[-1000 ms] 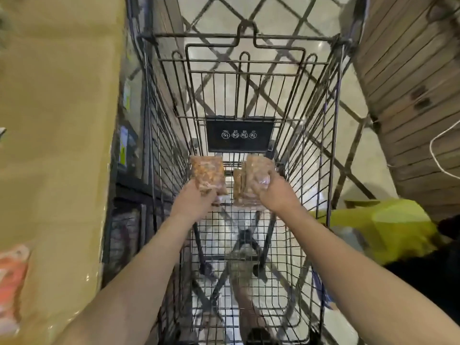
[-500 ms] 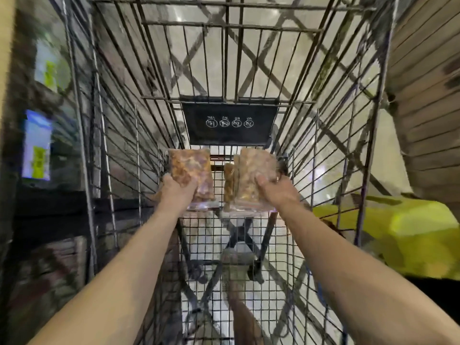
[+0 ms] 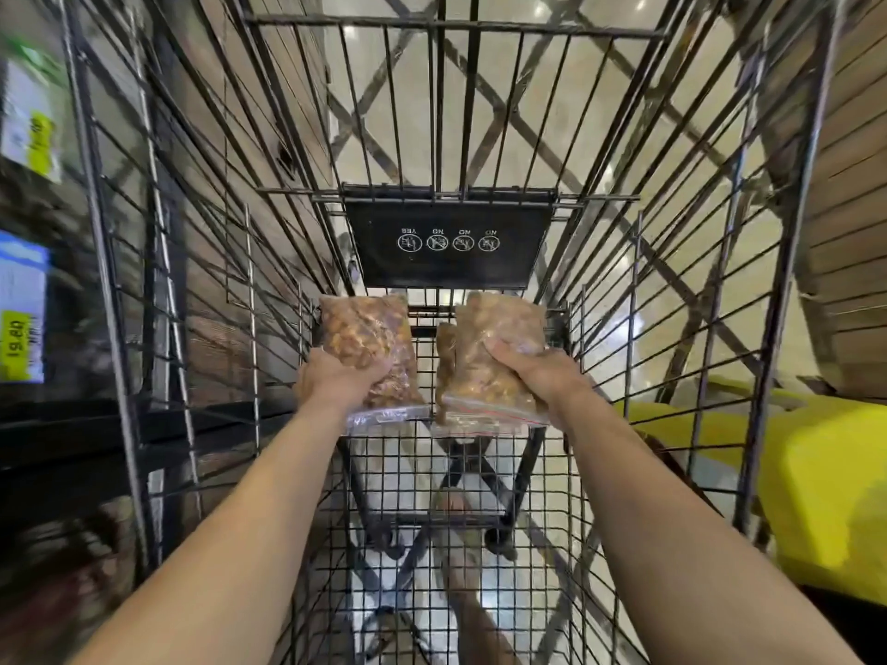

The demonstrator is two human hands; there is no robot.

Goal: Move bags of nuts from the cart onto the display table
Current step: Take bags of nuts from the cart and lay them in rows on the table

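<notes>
Midway, I judge: my left hand (image 3: 336, 382) grips one clear bag of nuts (image 3: 365, 343) and my right hand (image 3: 535, 374) clasps what look like two more bags (image 3: 489, 376), all inside the wire cart (image 3: 451, 24) near its far black flap (image 3: 449, 266), none yet on a display table (unseen). Tiled floor (image 3: 600, 88) shows through the wires; blurred price labels (image 3: 21, 348) left, a yellow shape (image 3: 825, 491) and wooden planks (image 3: 854, 232) right.

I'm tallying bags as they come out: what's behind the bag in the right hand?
A second bag of nuts shows as a strip at the left edge of the front bag, which the right hand grips. Most of it is covered.
</notes>
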